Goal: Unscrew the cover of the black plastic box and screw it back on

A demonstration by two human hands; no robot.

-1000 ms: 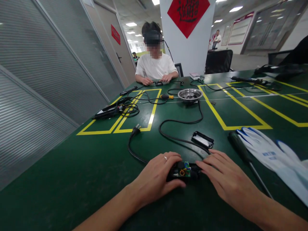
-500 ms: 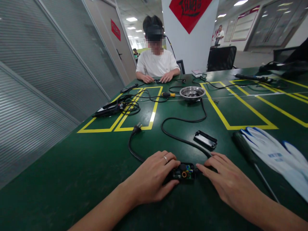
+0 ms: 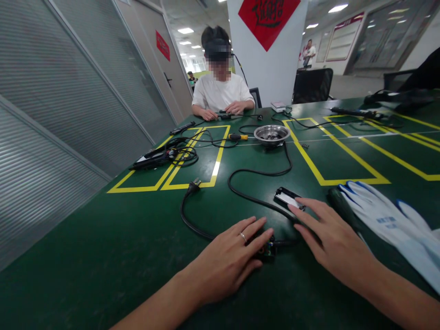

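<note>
My left hand [image 3: 230, 254] rests over an opened black power adapter [image 3: 271, 251], thumb along its near side and fingers across its top. The hand hides most of the adapter; a strip of circuit board shows at the right end. My right hand [image 3: 332, 233] has its fingers apart, with fingertips over the right end of a black adapter cover [image 3: 287, 198] that lies inside up; whether they touch it I cannot tell. A black cable [image 3: 254, 199] curves past the cover, and a plug [image 3: 194, 185] lies on its own cord at the left.
White gloves [image 3: 388, 222] lie at the right, beside a dark-handled tool. A metal bowl [image 3: 271, 134] of small parts and a yellow-black screwdriver [image 3: 238, 137] stand farther back. Cable bundles [image 3: 172, 156] lie left. A person [image 3: 222, 94] sits opposite, hands on a small black item.
My right hand has left the cable end by the adapter and moved up to the cover. My left hand has slid right, covering more of the circuit board.
</note>
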